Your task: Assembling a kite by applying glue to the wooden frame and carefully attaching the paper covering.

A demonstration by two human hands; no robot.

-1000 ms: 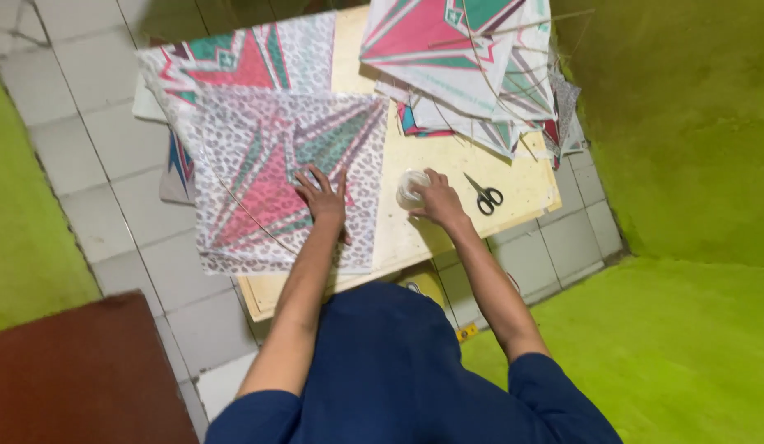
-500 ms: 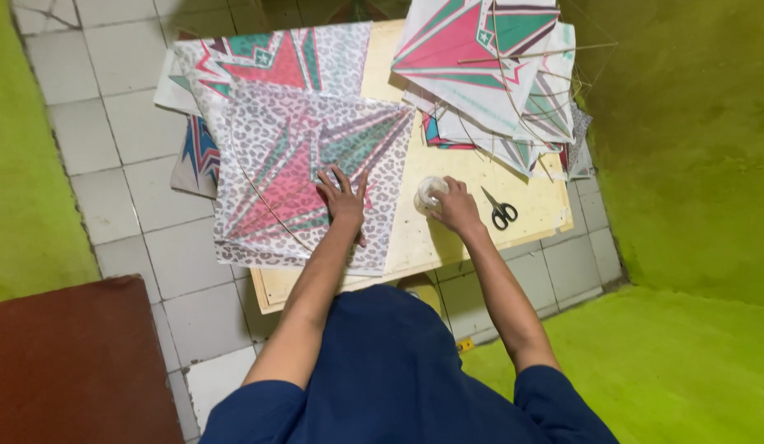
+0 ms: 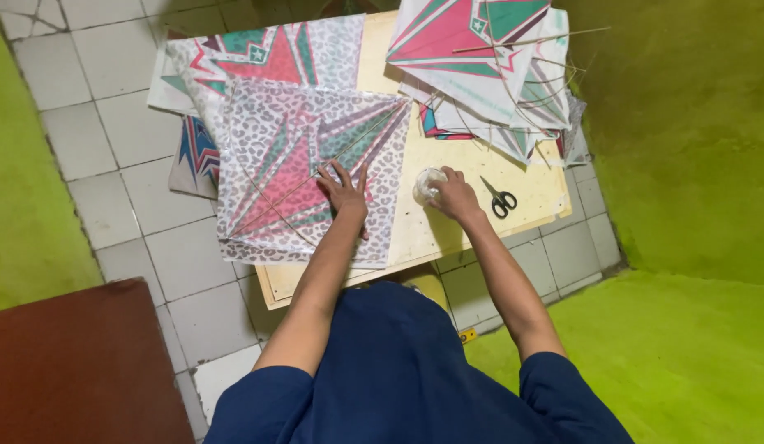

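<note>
Left hand [image 3: 345, 191] lies flat, fingers spread, pressing on a leopard-print kite sheet [image 3: 308, 181] with a pink star, thin sticks across it. Right hand [image 3: 454, 196] is closed around a small clear container [image 3: 427, 185], just right of the sheet. Both rest on a pale wooden board [image 3: 447, 230] over the tiled floor. Black scissors [image 3: 500, 200] sit near the right hand. Beyond, a stack of finished kites [image 3: 489, 57].

Thin matt leopard-print paper kite [image 3: 308, 177] with slender bamboo sticks is lying on the pale, smooth wooden worktop [image 3: 472, 177]. Small glossy clear plastic jar [image 3: 429, 184] is gleaming beside black-handled metal scissors [image 3: 498, 198]; glazed grey floor tiles [image 3: 110, 148] are shining faintly.
</note>
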